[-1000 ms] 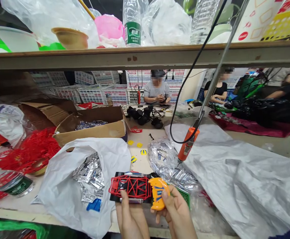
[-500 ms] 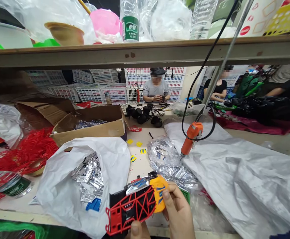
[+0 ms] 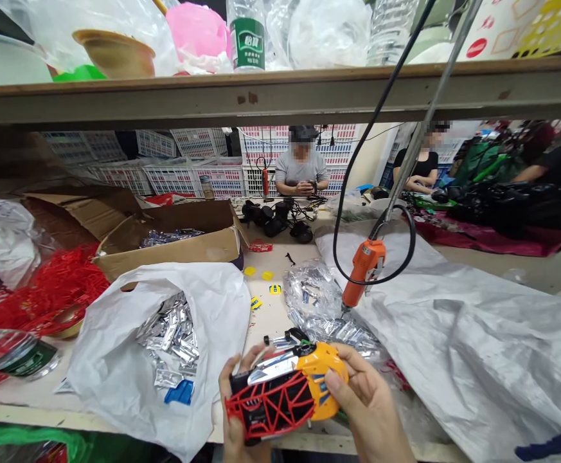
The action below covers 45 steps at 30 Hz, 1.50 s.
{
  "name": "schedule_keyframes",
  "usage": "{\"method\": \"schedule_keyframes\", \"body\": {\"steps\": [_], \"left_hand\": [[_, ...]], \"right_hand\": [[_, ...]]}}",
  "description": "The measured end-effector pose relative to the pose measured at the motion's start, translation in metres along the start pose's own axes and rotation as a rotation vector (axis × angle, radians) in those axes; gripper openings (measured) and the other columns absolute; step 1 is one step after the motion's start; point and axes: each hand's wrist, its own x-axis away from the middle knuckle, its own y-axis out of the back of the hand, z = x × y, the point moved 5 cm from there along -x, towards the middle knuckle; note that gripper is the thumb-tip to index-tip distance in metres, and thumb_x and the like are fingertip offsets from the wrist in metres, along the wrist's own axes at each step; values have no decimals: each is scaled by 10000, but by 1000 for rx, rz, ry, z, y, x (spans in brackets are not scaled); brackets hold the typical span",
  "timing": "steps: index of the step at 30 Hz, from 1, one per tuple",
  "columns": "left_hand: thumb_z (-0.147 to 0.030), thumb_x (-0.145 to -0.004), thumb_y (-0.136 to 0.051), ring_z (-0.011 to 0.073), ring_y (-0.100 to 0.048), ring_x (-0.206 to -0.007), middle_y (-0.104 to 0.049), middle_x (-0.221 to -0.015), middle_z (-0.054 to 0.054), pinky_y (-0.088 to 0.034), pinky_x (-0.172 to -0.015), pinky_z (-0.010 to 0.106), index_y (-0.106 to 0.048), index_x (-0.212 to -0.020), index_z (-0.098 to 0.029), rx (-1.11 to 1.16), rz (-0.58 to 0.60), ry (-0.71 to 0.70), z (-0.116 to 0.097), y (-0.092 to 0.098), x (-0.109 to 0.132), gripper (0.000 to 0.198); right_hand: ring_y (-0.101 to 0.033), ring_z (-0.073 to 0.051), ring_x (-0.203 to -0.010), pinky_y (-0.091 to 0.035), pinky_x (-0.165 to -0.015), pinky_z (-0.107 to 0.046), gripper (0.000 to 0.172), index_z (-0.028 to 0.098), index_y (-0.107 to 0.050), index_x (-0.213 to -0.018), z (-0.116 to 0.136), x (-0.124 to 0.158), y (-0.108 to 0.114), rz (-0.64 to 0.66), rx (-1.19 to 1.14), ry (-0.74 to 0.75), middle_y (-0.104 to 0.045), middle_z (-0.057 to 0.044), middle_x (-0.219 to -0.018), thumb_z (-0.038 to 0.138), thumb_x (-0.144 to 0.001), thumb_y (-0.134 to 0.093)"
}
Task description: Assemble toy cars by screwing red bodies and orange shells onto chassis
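A toy car body (image 3: 284,392) with a yellow-orange front, red lattice frame, black base and chrome side panel is held between both hands above the bench's front edge. Around its red and black end, at the left, my left hand (image 3: 234,411) is closed, partly hidden behind the car. My right hand (image 3: 369,402) grips the yellow end, thumb on top and fingers on the far side. Just left of the car lies a white bag (image 3: 111,360) of chrome plastic parts (image 3: 171,337), with a blue piece (image 3: 180,392) among them.
An orange electric screwdriver (image 3: 364,267) hangs from a black cord on the right, above a clear bag of chrome parts (image 3: 333,321). Behind stand a cardboard box (image 3: 174,247) and small yellow pieces (image 3: 267,275). Red plastic parts (image 3: 44,283) lie left. A shelf (image 3: 280,96) crosses overhead.
The toy car has moved right and turned slightly. My left hand has come up around its left end, where only a thumb showed before. My right hand still grips the yellow end.
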Motion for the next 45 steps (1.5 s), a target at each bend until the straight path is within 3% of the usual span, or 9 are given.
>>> {"method": "schedule_keyframes", "body": {"steps": [3, 8, 11, 16, 18, 22, 25, 33, 45], "left_hand": [[-893, -474, -773, 441, -631, -1264, -640, -1447, 150, -570, -920, 553, -701, -1246, -316, 56, 192, 189, 0, 2, -19, 966], [-669, -501, -929, 310, -732, -893, -776, -997, 136, -540, -801, 393, -794, -1055, -200, -342, 611, 377, 19, -8, -7, 738], [-579, -599, -924, 256, -695, -834, -764, -850, 77, -520, -767, 324, -805, -978, -178, -432, 521, 347, 21, -15, -6, 564], [-584, -647, -901, 174, -634, -611, -738, -730, 36, -508, -623, 280, -783, -943, -168, -380, 244, 380, 19, -10, -15, 524], [-574, -626, -916, 170, -640, -588, -752, -745, 42, -509, -602, 280, -767, -972, -170, -339, 186, 403, 22, -5, -15, 552], [-541, -643, -916, 180, -659, -621, -734, -708, 1, -515, -632, 280, -655, -1299, -211, -286, 134, 343, 30, 3, -11, 780], [-546, -691, -888, 170, -626, -599, -693, -654, -35, -497, -624, 268, -546, -1439, -231, -315, 128, 342, 37, 6, -7, 881], [-604, -717, -833, 236, -687, -802, -774, -881, 41, -522, -765, 297, -763, -1056, -219, -533, 169, 220, 39, 5, -2, 518], [-625, -740, -808, 193, -629, -723, -741, -827, 20, -494, -709, 263, -752, -1039, -231, -511, 158, 214, 40, 2, -1, 498]], "right_hand": [[-713, -228, -810, -551, -748, -300, 357, 215, -768, -953, -2, -3, 9, 181, 255, -25, -776, -56, -853, 476, -730, -865], [-668, -226, -819, -495, -741, -293, 235, 242, -800, -950, -31, -6, 2, 453, 618, -67, -765, -28, -863, 393, -772, -780], [-679, -233, -837, -496, -798, -320, 301, 268, -772, -1111, -31, -18, 8, 347, 689, 48, -771, -29, -903, 405, -845, -733], [-622, -248, -1005, -483, -893, -360, 432, 248, -697, -1069, 28, -73, 74, -470, 479, 509, -700, -69, -1078, 609, -831, -711], [-556, -254, -1197, -466, -950, -385, 559, 267, -611, -1200, 47, -106, 92, -575, 414, 545, -632, -86, -1278, 727, -905, -496], [-674, -303, -1066, -535, -880, -432, 716, 221, -682, -996, 61, -156, 89, -324, 372, 437, -735, -114, -1047, 879, -778, -505], [-717, -290, -839, -561, -768, -418, 729, 218, -675, -936, 57, -146, 74, -206, 368, 404, -750, -92, -876, 892, -658, -655], [-624, -204, -599, -512, -619, -345, 279, 222, -670, -908, 0, -78, 32, -86, 263, 348, -675, -13, -668, 449, -799, -789], [-472, -121, -400, -391, -433, -261, 342, 240, -562, -894, -41, -77, 10, -18, 1, 262, -535, 69, -526, 496, -790, -765]]}}
